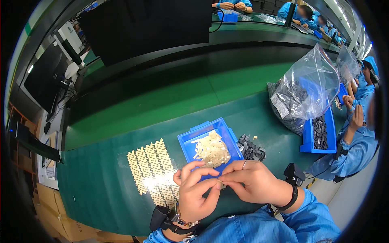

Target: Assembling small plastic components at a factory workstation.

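Observation:
My left hand (198,194) and my right hand (255,182) meet at the fingertips just in front of a blue tray (187,146). Both pinch thumb against forefinger; whatever lies between the tips is too small and covered to make out. Inside the tray is a heap of small cream-coloured flat pieces (212,148). Left of the tray, a sheet of cream and dark pieces (152,168) lies in a zigzag pattern, partly under glare, its near right corner close to my left wrist. A loose pile of small dark grey pieces (252,150) sits against the tray's right side.
At the right stand a large clear bag of dark pieces (293,95) and a blue bin (330,135) with more of them. A dark monitor panel (146,30) rises beyond the green table (97,174). A co-worker's hands (354,111) are at the far right; others sit farther back.

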`<state>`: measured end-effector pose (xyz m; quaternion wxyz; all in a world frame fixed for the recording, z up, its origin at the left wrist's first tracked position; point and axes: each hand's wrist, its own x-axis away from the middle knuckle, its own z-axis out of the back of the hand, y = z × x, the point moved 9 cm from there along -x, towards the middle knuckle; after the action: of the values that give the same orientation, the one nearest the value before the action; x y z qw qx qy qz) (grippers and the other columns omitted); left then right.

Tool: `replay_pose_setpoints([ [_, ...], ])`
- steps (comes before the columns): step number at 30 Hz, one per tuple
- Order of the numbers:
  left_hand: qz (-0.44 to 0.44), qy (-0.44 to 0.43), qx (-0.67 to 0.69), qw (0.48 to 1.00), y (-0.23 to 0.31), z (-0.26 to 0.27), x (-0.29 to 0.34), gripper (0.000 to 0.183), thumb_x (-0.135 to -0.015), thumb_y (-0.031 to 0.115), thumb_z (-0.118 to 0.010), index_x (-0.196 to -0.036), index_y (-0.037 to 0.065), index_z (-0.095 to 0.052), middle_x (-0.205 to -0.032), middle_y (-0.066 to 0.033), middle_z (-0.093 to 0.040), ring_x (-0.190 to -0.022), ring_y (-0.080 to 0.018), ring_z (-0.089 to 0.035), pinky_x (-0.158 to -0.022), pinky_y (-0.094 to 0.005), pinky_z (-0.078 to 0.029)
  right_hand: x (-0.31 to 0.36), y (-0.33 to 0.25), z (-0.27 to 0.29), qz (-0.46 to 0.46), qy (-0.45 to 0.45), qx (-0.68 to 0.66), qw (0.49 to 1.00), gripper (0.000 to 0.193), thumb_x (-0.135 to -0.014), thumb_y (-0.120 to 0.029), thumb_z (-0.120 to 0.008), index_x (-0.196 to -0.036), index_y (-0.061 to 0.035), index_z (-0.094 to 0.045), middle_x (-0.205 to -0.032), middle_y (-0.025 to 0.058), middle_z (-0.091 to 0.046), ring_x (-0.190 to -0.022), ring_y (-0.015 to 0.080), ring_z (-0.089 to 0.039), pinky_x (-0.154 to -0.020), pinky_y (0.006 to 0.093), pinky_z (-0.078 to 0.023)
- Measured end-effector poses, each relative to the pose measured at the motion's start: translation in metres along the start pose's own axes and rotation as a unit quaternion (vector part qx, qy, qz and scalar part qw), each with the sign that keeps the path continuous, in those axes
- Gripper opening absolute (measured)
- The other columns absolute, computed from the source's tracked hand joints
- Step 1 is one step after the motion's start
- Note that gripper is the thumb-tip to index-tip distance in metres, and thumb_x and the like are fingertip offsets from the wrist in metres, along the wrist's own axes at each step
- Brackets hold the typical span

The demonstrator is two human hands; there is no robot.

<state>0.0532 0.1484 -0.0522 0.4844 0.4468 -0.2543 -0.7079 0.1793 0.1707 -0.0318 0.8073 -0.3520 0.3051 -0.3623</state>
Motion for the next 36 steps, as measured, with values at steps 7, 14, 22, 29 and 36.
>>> replay_pose_setpoints([
  [7,-0.018,0.019,-0.064,0.998,0.004,0.001,0.001,0.011,-0.069,0.006,-0.074,-0.079,0.010,-0.075,-0.096,-0.0001,-0.068,-0.112,-0.0293,-0.054,-0.097,-0.0427,-0.027,-0.002,-0.001,-0.003,-0.005,-0.011,0.044,0.999,0.014,-0.079,0.000,-0.068,-0.092,-0.0005,-0.072,-0.092,0.0121,-0.070,-0.078,0.0307,-0.069,-0.068,0.0381,-0.057],
  [14,-0.023,0.024,-0.106,0.994,0.003,0.000,0.000,0.008,-0.069,0.005,-0.073,-0.076,0.010,-0.073,-0.095,0.0014,-0.067,-0.111,-0.0285,-0.054,-0.095,-0.0471,-0.023,-0.002,-0.007,-0.006,0.038,0.024,0.144,0.989,0.014,-0.073,0.002,-0.067,-0.087,-0.0012,-0.068,-0.086,0.0128,-0.068,-0.074,0.0314,-0.067,-0.069,0.0398,-0.054],
  [22,0.014,0.037,-0.100,0.994,-0.003,0.003,0.001,0.003,-0.077,0.007,-0.070,-0.077,0.010,-0.071,-0.097,-0.0003,-0.067,-0.114,-0.0291,-0.053,-0.096,-0.0470,-0.022,-0.005,0.001,0.014,0.033,0.132,0.233,0.963,0.014,-0.072,0.002,-0.068,-0.085,-0.0021,-0.067,-0.084,0.0131,-0.068,-0.073,0.0313,-0.066,-0.070,0.0399,-0.053],
  [29,0.031,0.044,-0.093,0.994,-0.009,0.002,0.001,0.005,-0.083,0.010,-0.068,-0.083,0.014,-0.070,-0.099,0.0041,-0.066,-0.116,-0.0261,-0.054,-0.096,-0.0510,-0.018,-0.006,0.000,0.013,0.054,0.114,0.127,0.984,0.019,-0.075,0.002,-0.070,-0.094,-0.0003,-0.071,-0.091,0.0141,-0.071,-0.081,0.0317,-0.069,-0.075,0.0396,-0.055],
  [36,0.023,0.039,-0.092,0.995,-0.009,0.000,0.001,0.003,-0.083,0.012,-0.069,-0.083,0.014,-0.070,-0.099,0.0047,-0.066,-0.116,-0.0257,-0.053,-0.095,-0.0510,-0.019,-0.008,0.005,0.004,0.015,0.047,0.041,0.998,0.017,-0.076,0.006,-0.070,-0.092,0.0005,-0.072,-0.090,0.0141,-0.070,-0.081,0.0307,-0.068,-0.071,0.0366,-0.055],
])
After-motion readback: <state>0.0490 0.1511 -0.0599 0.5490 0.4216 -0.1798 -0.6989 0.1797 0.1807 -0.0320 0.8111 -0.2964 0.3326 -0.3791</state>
